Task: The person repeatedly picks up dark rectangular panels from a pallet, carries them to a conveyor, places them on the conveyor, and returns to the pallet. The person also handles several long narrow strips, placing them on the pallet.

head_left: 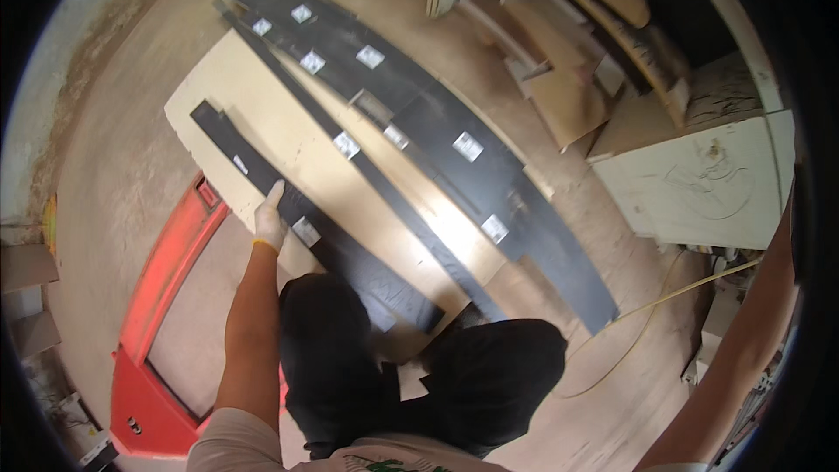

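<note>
My left hand [269, 217], in a white glove with a yellow cuff, is closed on the edge of a long black panel [328, 245]. White labels are stuck to this panel, and its near end lies by my knees. Under it is a pale beige board [208, 83]. A thin black strip [389, 188] runs lengthwise along the board, beyond the held panel. Farther over lies a wide black panel [424, 118] bearing several white labels. Of my right arm only the forearm shows at the right rim; the hand is out of sight.
A red vehicle door [157, 297] with an open window frame lies on the floor to the left. Brown cardboard pieces [559, 100] lean at the upper right, near a white box-like cabinet [695, 182]. A yellow hose or cable [664, 299] crosses the floor at right.
</note>
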A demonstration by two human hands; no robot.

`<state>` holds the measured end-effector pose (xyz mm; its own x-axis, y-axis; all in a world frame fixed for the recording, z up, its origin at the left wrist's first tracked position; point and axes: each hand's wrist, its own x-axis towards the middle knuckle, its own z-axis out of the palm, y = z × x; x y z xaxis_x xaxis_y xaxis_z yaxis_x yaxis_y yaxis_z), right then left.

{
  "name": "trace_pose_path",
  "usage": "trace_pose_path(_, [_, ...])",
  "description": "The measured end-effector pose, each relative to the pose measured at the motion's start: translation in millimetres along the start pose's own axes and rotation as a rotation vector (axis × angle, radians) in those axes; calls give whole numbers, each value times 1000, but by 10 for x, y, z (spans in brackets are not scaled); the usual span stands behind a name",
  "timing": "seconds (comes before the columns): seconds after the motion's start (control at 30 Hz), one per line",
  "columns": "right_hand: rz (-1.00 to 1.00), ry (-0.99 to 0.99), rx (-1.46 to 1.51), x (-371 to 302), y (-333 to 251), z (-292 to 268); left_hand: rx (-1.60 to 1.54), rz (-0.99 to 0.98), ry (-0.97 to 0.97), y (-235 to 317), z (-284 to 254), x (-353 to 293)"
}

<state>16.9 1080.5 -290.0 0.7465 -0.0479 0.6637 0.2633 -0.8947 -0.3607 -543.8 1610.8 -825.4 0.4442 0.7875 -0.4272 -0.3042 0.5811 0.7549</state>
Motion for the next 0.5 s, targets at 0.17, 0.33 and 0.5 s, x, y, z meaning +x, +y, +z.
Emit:
trace_pose_path(0.17, [-635,-456,343,-2104,-416,900,119,-137,120,61,-15,-174])
trace_pose_path(0.33, [-337,-984,-107,-3817,-471,2227,177,-169,170,128,-27,-172])
trace_pose_path(0.5, [-289,-1026,-40,-4186,-366,2782,203,-206,162,116,-129,-120])
